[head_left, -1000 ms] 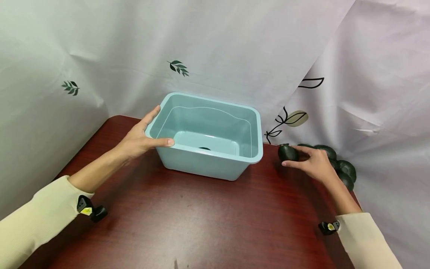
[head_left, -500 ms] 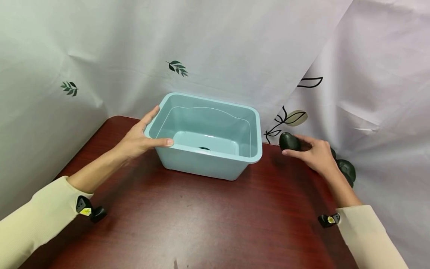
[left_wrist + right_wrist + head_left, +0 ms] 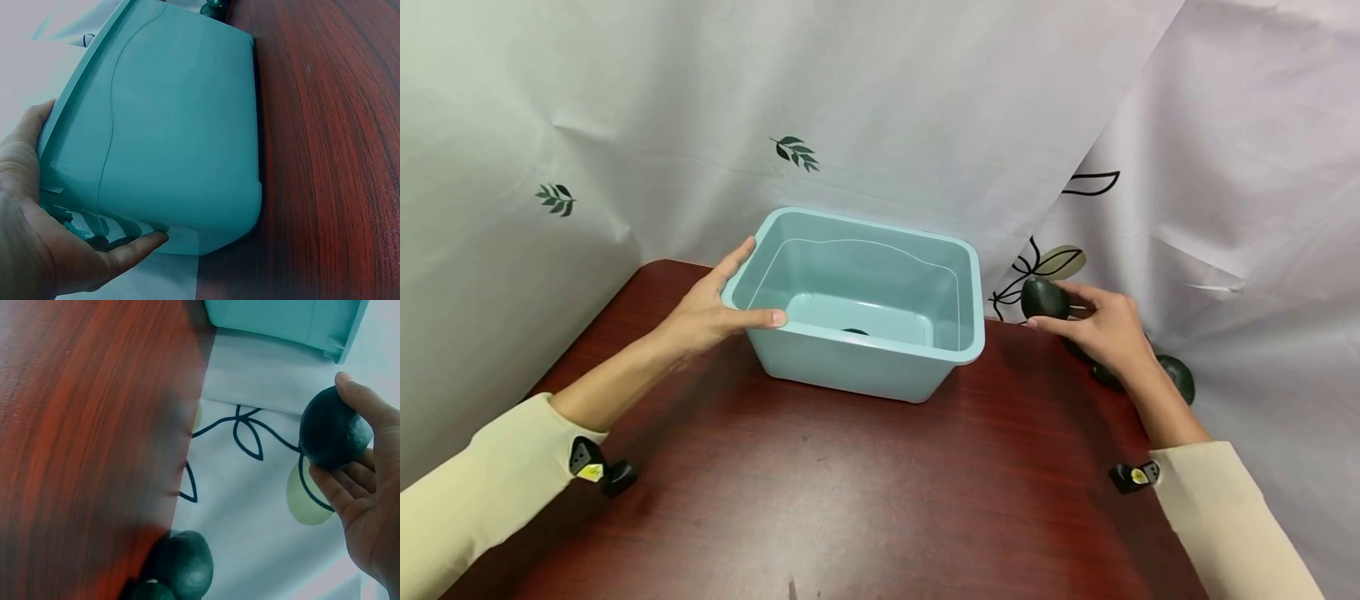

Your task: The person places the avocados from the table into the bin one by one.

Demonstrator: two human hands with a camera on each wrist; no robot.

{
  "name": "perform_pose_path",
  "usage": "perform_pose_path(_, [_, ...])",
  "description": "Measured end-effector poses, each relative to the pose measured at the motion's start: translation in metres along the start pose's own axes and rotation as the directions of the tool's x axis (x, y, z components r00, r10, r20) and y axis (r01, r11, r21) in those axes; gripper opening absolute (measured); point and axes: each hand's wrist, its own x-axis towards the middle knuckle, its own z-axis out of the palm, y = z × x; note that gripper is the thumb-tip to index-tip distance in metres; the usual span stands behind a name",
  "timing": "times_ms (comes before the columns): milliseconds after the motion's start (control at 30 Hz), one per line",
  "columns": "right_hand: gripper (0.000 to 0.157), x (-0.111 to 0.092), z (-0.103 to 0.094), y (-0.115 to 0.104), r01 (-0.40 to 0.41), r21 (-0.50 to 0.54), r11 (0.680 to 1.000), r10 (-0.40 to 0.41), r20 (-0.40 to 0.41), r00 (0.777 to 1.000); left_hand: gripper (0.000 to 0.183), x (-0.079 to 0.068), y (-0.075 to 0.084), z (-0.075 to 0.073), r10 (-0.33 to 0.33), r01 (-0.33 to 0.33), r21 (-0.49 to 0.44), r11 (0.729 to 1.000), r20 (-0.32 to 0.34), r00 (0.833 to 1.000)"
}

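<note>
A light blue plastic tub (image 3: 880,379) stands on the table. My left hand (image 3: 703,312) grips its near left corner, thumb along the front rim and fingers on the left side; the left wrist view shows this hand (image 3: 59,250) against the outer wall. Above the table, right of the tub, my right hand (image 3: 1101,329) holds a dark green avocado (image 3: 1043,300) between thumb and fingers. In the right wrist view the held avocado (image 3: 333,428) is clear of the tub. A small dark patch (image 3: 855,332) shows inside the tub, mostly hidden by the front wall.
Several more avocados (image 3: 1177,379) lie at the table's right edge, partly hidden behind my right hand and forearm. The reddish-brown table (image 3: 850,500) extends in front of the tub. White patterned cloth (image 3: 925,108) hangs close behind and on both sides.
My right hand has lifted the avocado up from beside the pile, uncovering different parts of the other avocados. The left hand and the tub have stayed in place.
</note>
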Motion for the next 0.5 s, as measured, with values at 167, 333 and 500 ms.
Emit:
perform_pose_path(167, [0.074,0.005,-0.003,-0.006,0.022,0.008,1.000,-0.022,-0.002,1.000,0.117,0.001,0.000,0.001,0.002,-0.002,0.004,1.000,-0.004,1.000])
perform_pose_path(333, [0.076,0.010,-0.007,-0.015,0.034,0.019,0.999,-0.034,0.003,0.999,0.117,0.002,-0.001,0.000,0.002,-0.002,0.023,1.000,-0.013,1.000])
perform_pose_path(500, [0.078,0.014,-0.010,-0.023,0.024,0.009,1.000,-0.024,0.004,1.000,0.118,0.001,-0.002,0.000,0.002,-0.002,0.036,0.999,-0.017,1.000])
